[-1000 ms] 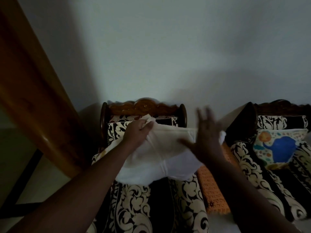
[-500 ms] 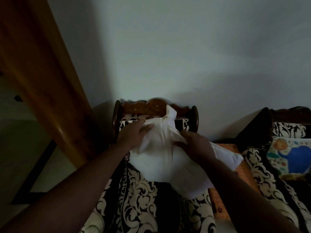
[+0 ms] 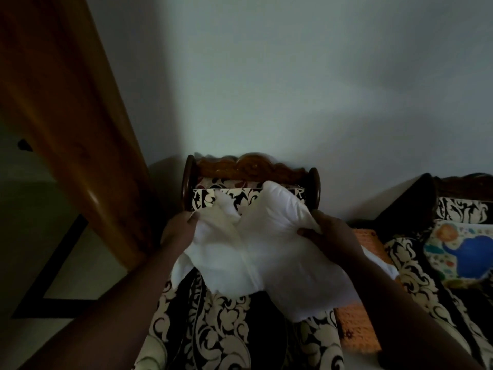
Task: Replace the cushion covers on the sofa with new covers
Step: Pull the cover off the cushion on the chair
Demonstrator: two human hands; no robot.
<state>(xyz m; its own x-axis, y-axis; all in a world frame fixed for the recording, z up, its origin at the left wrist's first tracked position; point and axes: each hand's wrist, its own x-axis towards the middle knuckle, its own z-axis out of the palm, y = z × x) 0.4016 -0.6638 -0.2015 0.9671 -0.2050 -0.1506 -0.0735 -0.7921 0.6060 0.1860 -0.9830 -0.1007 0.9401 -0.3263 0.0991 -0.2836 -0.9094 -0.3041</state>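
Observation:
A bare white cushion [image 3: 266,252] hangs in front of me over a black-and-cream patterned armchair [image 3: 226,329]. My left hand [image 3: 181,231] grips the cushion's loose upper left edge. My right hand [image 3: 333,236] pinches its upper right side, thumb on the front. A second cushion in a colourful cover with a blue shape [image 3: 464,252] lies on the neighbouring patterned sofa [image 3: 416,276] at the right.
The armchair has a carved wooden back [image 3: 250,166] against a pale wall. An orange woven mat [image 3: 357,332] covers a small stand between the two seats. A slanted wooden beam [image 3: 80,129] crosses the left side.
My right hand has shifted from the cushion's middle to its upper right side. The cushion has spread wider and lifted toward the chair back. The view has moved slightly.

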